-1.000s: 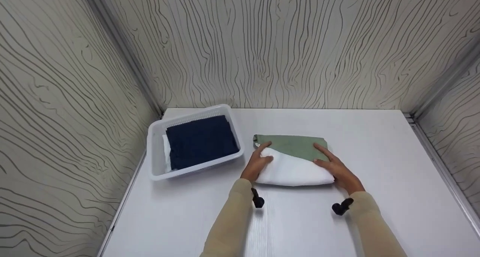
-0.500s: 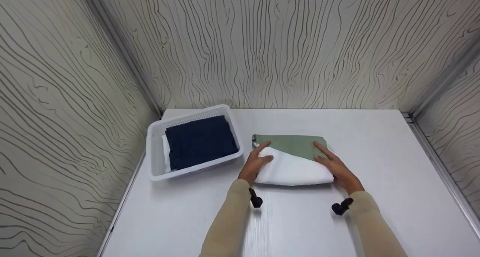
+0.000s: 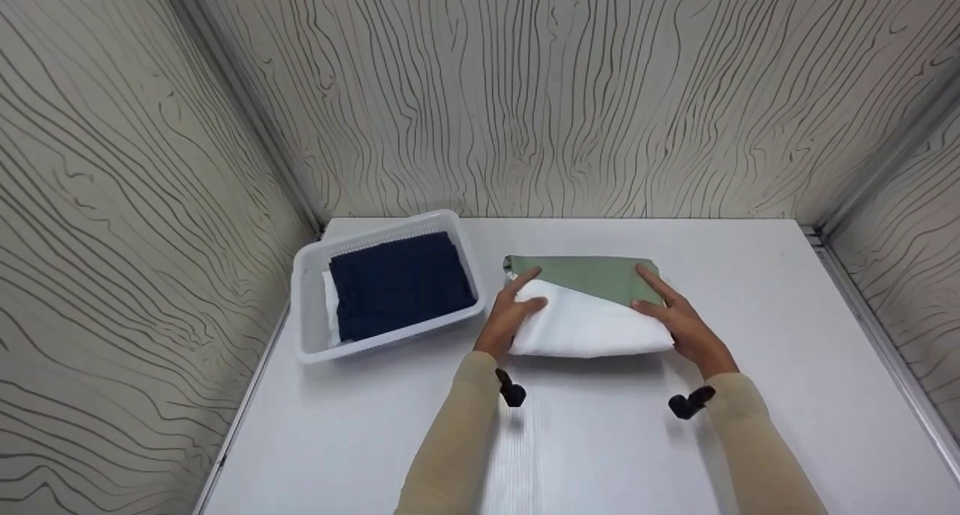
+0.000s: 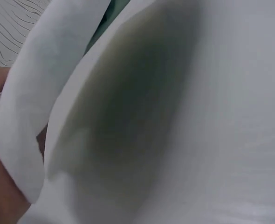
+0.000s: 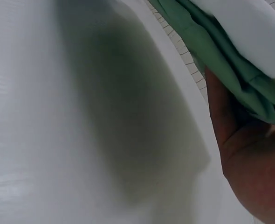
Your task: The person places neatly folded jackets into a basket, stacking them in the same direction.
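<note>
A folded green and white garment [image 3: 592,321] is held between both hands, a little above the white table, with its shadow below it. My left hand [image 3: 504,321] grips its left end, thumb on top of the white part. At the right end my right hand [image 3: 688,333] holds it the same way, thumb on top. In the right wrist view, fingers [image 5: 220,105] reach beneath the green layers [image 5: 212,56]. White cloth [image 4: 49,65] covers much of the left hand in the left wrist view.
A white plastic basket [image 3: 300,305] stands on the table [image 3: 592,440] at the left, tilted in its angle. Folded navy cloth [image 3: 401,284] lies in it, over a white piece [image 3: 330,305]. Wood-grain-patterned walls [image 3: 525,102] border the table at the back and sides.
Both hands have raised the folded garment off the table and slightly away from me over the last half second. The basket and its contents have not moved.
</note>
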`<state>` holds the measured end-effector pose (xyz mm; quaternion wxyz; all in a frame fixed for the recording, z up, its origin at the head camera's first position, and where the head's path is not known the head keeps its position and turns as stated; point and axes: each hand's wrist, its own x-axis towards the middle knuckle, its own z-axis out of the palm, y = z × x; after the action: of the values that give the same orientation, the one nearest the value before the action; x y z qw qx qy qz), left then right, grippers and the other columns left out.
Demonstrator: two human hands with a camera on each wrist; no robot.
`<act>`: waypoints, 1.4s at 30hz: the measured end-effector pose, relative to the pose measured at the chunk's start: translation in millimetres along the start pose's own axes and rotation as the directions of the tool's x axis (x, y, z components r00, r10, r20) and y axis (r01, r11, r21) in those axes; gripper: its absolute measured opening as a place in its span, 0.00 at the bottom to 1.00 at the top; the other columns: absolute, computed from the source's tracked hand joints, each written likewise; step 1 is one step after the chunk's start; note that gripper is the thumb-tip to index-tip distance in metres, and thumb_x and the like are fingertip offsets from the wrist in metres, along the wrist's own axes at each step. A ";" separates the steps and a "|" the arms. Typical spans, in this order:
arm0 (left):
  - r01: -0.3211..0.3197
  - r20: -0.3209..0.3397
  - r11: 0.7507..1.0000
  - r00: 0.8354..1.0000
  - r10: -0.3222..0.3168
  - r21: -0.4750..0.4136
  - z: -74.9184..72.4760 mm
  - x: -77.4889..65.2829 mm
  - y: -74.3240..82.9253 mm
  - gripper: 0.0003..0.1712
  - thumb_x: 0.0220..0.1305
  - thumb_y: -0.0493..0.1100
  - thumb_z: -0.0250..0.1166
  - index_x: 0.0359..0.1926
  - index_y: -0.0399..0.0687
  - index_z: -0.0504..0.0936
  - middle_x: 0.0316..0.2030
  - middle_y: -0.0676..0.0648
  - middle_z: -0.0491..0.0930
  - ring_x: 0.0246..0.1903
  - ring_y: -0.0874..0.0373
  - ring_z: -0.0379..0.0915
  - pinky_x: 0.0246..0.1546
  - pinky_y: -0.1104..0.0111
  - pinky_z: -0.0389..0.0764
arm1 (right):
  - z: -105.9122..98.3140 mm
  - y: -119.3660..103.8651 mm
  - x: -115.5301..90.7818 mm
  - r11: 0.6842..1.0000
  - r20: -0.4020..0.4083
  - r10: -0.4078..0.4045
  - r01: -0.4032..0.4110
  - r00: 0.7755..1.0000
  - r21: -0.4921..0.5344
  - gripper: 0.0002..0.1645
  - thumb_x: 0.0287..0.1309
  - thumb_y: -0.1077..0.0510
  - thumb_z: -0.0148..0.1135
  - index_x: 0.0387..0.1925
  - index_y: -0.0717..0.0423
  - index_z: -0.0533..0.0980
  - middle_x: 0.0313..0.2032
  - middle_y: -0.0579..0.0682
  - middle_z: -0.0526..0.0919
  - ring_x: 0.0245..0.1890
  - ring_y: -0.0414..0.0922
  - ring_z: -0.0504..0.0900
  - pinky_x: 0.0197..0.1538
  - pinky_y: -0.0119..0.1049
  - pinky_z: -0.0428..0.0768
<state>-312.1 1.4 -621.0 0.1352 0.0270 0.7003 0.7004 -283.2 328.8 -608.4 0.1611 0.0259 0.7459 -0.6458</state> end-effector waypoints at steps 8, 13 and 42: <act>-0.048 0.013 0.999 0.999 0.048 -0.021 -2.6 2.5 18.8 0.37 0.67 0.41 0.72 0.74 0.72 0.77 0.82 0.52 0.63 0.85 0.47 0.46 0.82 0.43 0.54 | -4.3 -17.0 -5.6 1.000 0.016 -0.017 0.017 1.000 -0.006 0.57 0.72 0.46 0.68 0.85 0.21 0.40 0.86 0.49 0.23 0.85 0.65 0.35 0.75 0.63 0.63; -0.068 0.024 0.996 0.997 0.069 -0.056 -6.2 5.5 32.9 0.37 0.67 0.38 0.71 0.74 0.68 0.76 0.82 0.51 0.61 0.84 0.47 0.48 0.80 0.46 0.60 | -3.5 -28.7 -7.1 0.997 0.006 -0.072 0.072 0.997 0.001 0.56 0.71 0.49 0.69 0.85 0.21 0.44 0.86 0.49 0.24 0.85 0.64 0.30 0.79 0.69 0.53; -0.067 0.054 0.993 0.996 0.072 -0.095 -41.3 0.8 80.2 0.48 0.61 0.33 0.74 0.80 0.61 0.70 0.84 0.49 0.56 0.83 0.47 0.53 0.81 0.48 0.59 | 11.7 -76.8 0.0 0.988 0.108 -0.152 0.156 0.982 -0.024 0.61 0.66 0.56 0.73 0.87 0.29 0.46 0.86 0.51 0.25 0.85 0.63 0.34 0.80 0.66 0.54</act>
<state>-334.5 -37.2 -542.6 0.1320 0.0651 0.6613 0.7356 -299.7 304.8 -536.4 0.1504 -0.0688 0.7464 -0.6446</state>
